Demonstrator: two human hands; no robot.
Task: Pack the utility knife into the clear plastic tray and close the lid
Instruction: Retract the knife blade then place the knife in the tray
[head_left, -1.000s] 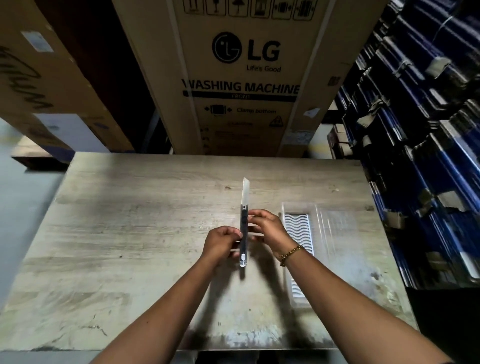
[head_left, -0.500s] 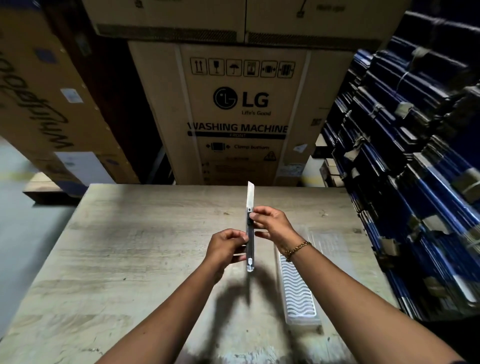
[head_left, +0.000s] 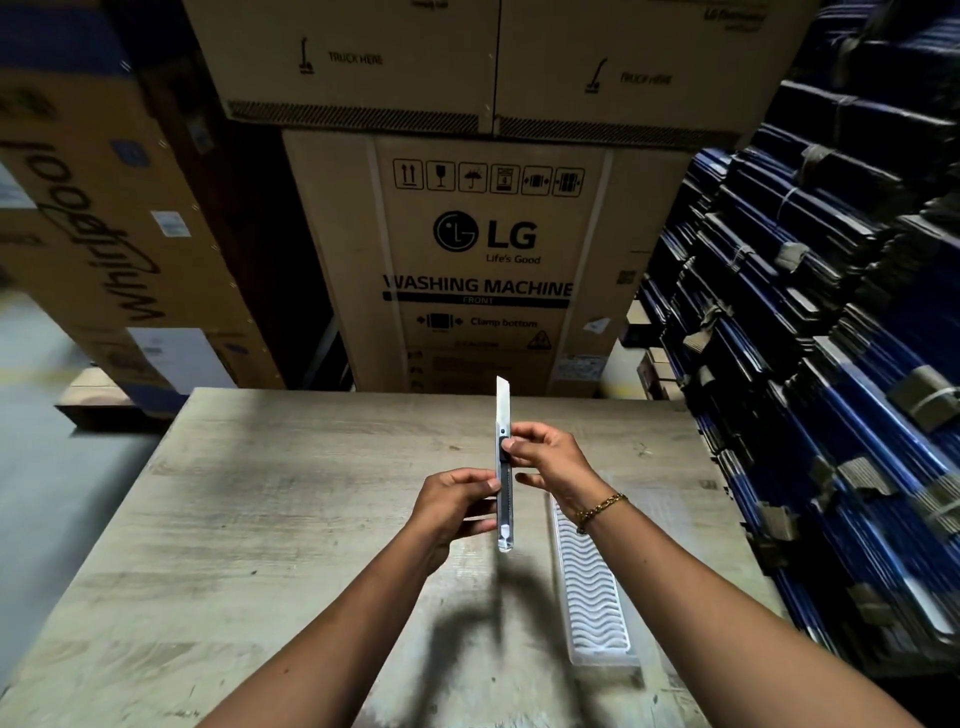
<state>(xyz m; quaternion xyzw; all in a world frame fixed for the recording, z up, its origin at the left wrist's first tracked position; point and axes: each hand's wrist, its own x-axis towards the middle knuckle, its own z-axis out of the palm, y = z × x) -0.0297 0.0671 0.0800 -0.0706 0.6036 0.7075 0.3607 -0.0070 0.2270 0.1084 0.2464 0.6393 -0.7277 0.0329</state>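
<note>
While a Whirlpool carton (head_left: 98, 218) is seen at the far left behind the wooden table (head_left: 260, 493), the left hand (head_left: 454, 501) is held above the table top, and its fingers are closed on the lower part of the utility knife (head_left: 504, 467). The knife is kept upright in the air, with its blade extended upward and its end cap pointing down. Behind it, an LG washing machine box (head_left: 483, 260) is stacked. The right hand (head_left: 550, 460) is closed on the upper part of the handle, with the thumb laid on the black slider. A gold bracelet (head_left: 600, 512) is worn on this wrist. Just right of the knife, the clear plastic tray (head_left: 592, 587) is lying on the table, with a wavy white insert visible inside. Blue bundles (head_left: 831, 364) are piled at the far right.
</note>
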